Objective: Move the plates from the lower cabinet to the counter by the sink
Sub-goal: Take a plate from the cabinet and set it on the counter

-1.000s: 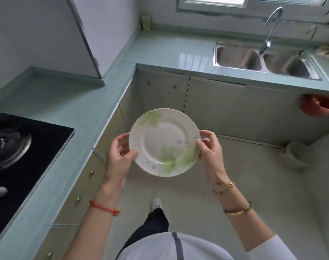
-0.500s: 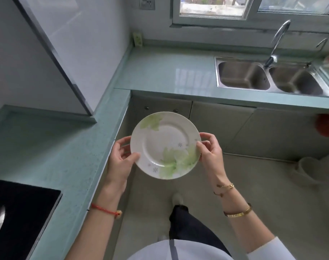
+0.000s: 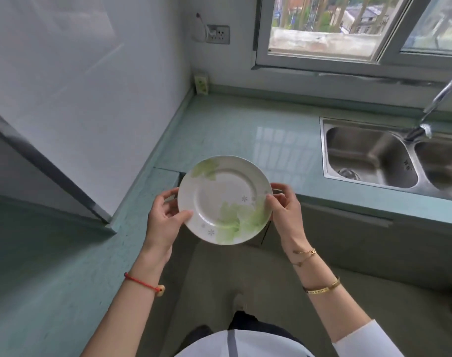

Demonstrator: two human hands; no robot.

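The plate (image 3: 224,199), white glazed ware with green leaves, we judge stiff, fairly light, slick and breakable; we take it at opposite rim edges, thumbs on top, fingers beneath; our left hand (image 3: 165,217) and right hand (image 3: 284,210) are both curled closed on that rim, holding it level in the air, partly over the front edge of the table (image 3: 232,130) left of the sink (image 3: 369,155). Against half a second ago, the plate has come forward from over the cabinet fronts, and the stove has left our view.
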